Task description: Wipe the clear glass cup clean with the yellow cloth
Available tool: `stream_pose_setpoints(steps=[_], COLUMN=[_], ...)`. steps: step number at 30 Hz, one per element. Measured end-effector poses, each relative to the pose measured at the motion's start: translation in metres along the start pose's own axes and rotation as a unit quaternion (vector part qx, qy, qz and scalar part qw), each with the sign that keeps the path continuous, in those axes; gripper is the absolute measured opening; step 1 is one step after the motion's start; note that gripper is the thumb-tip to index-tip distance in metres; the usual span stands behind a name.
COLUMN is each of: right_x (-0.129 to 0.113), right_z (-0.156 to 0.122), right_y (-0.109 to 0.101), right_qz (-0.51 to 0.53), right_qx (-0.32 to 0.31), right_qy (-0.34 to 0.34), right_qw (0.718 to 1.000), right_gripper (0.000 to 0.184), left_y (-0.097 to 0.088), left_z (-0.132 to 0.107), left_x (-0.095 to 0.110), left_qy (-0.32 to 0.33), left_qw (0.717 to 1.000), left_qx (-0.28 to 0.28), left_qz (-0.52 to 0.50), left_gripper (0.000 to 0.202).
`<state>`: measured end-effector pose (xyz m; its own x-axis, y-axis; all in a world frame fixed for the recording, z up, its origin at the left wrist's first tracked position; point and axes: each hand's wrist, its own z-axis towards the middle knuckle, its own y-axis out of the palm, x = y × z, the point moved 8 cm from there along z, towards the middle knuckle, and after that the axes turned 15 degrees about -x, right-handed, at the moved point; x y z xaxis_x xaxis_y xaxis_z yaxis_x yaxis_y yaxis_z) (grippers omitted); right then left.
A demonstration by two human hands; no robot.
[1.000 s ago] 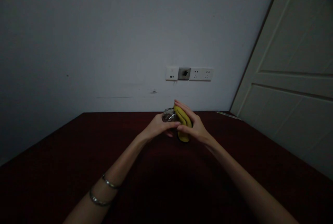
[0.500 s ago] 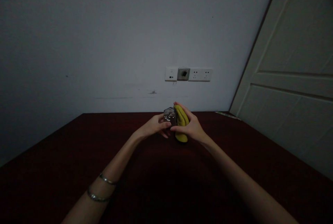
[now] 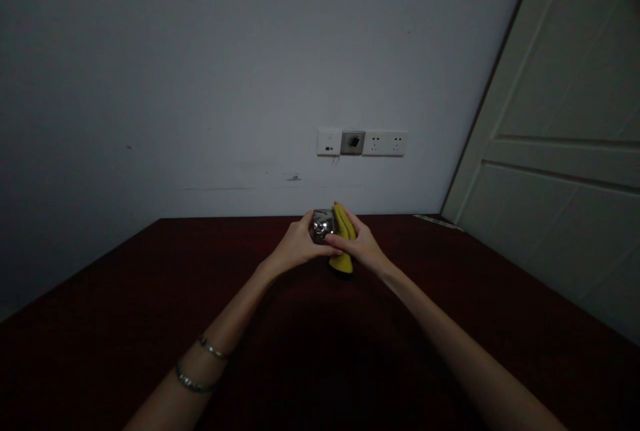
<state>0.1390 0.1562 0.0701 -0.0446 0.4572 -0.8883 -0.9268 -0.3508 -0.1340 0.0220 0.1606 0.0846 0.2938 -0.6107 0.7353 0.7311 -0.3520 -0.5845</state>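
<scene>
My left hand [image 3: 295,247] is wrapped round a small shiny object [image 3: 323,224], silvery or glass, held above the far middle of a dark red table [image 3: 150,297]. My right hand [image 3: 361,246] holds a folded yellow cloth [image 3: 343,239] pressed against the right side of that object. Both hands touch each other around it, fingers closed. Two thin metal bangles [image 3: 200,367] sit on my left forearm.
A pale wall stands behind the table with a row of power sockets [image 3: 363,143]. A white panelled door [image 3: 565,151] runs along the right. A thin flat strip [image 3: 433,220] lies at the table's far right corner.
Both hands have drawn closer together and shifted a little left. The yellow cloth is bunched tighter against the shiny object, and my left fingers now wrap further round it.
</scene>
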Motion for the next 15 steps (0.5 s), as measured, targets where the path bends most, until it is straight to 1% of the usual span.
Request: stream_pose_setpoints(steps=[3,5,7,10,11,12,13,15], right_x=[-0.007,-0.017,-0.032,-0.051,-0.055,-0.058,-0.060,-0.060], right_z=[-0.001,-0.005,-0.011,-0.020,-0.022,-0.023,-0.024,-0.021], right_y=[-0.003,-0.004,0.002,0.019,0.023,0.025,0.024,0.015], right_qz=[-0.044,-0.106,-0.196,-0.313,-0.330,-0.336,-0.329,-0.286], right_qx=[0.014,0.036,0.036,-0.016,-0.031,-0.036,-0.031,0.004], right_qy=[-0.030,-0.072,-0.127,-0.207,-0.224,-0.235,-0.240,-0.232], right_qw=[0.998,0.991,0.972,0.927,0.916,0.912,0.913,0.930], right_gripper=[0.068,0.055,0.046,0.039,0.038,0.036,0.034,0.030], left_y=[-0.002,-0.001,0.003,0.006,0.007,0.008,0.008,0.008], left_z=[0.000,0.000,0.001,0.000,0.000,0.000,-0.001,-0.002], left_x=[0.002,0.003,0.003,0.002,0.003,0.004,0.006,0.011], left_qy=[-0.001,0.000,0.004,0.016,0.022,0.029,0.037,0.057], left_qw=[1.000,0.999,0.999,1.000,1.000,0.999,0.999,0.998], left_qx=[0.016,0.014,0.003,-0.005,-0.007,-0.008,-0.007,-0.002], left_qz=[0.025,0.034,0.037,0.024,0.017,0.012,0.012,0.027], left_gripper=[0.064,0.066,0.066,0.065,0.065,0.067,0.070,0.078])
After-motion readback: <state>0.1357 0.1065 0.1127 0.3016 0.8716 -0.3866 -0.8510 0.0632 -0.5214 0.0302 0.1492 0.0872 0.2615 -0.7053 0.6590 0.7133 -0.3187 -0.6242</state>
